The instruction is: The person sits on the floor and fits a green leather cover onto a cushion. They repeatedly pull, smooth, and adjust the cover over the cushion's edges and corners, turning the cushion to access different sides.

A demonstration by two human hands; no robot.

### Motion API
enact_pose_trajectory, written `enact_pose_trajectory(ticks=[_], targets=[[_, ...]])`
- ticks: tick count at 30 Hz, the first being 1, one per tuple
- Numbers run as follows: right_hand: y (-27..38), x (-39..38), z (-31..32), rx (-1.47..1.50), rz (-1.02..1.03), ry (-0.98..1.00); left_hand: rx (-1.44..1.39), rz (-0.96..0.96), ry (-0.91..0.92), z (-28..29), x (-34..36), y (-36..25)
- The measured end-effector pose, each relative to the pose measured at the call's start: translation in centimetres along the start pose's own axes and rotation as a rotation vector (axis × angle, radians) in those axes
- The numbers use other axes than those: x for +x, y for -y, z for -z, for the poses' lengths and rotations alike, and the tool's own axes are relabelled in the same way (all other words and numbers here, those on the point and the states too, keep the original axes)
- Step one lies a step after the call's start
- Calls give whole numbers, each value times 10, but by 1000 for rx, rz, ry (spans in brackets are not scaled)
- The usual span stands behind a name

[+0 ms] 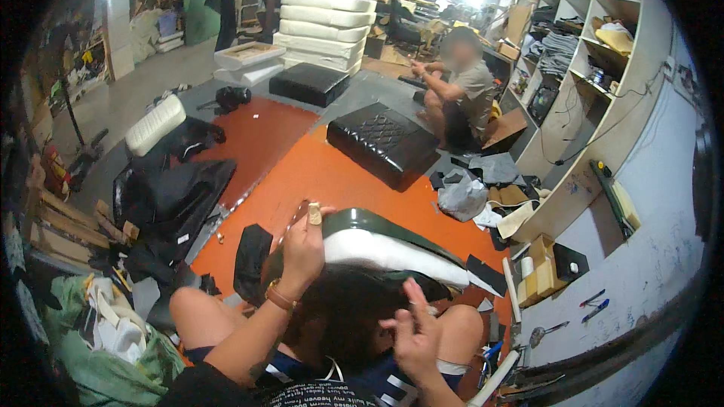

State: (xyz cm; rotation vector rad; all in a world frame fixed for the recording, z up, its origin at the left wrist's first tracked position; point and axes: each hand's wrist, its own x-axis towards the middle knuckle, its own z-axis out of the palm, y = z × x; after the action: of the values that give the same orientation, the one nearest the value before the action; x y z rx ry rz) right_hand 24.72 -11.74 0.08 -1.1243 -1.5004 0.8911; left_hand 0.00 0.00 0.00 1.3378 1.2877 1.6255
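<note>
A seat cushion (388,254) rests before my lap, its white foam showing between a glossy dark green-black cover panel on top and loose dark material below. My left hand (305,255), with a brown strap at the wrist, is raised at the cushion's left end. Its fingers are closed round a small object with a pale tan end (314,213); the rest of that object is hidden. My right hand (414,332) hovers over my right thigh, near the cushion's lower edge. Its fingers are apart, somewhat blurred, with nothing visible in them.
Ahead on the orange mat (279,169) lies a quilted black cushion (383,142). Black cover material (170,207) is heaped at left. Another person (460,90) sits at the far right. White shelves (581,98) line the right side; a foam stack (326,15) stands behind.
</note>
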Motion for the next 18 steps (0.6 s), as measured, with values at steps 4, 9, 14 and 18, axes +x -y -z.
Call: enact_pose_trajectory(ticks=[4,9,14,18], targets=[[3,51,-37,-487,309,-179,-239,40,-64,-16,-12,-19],[-23,114,-2,-476,526,-116,-388,145,-153,-29,-9,-33],[-70,177,45,-194,459,-109,-546,275,64,-58,-38,-42],[-76,212,87,238,-9,77,-579,246,332,-87,-58,-40]])
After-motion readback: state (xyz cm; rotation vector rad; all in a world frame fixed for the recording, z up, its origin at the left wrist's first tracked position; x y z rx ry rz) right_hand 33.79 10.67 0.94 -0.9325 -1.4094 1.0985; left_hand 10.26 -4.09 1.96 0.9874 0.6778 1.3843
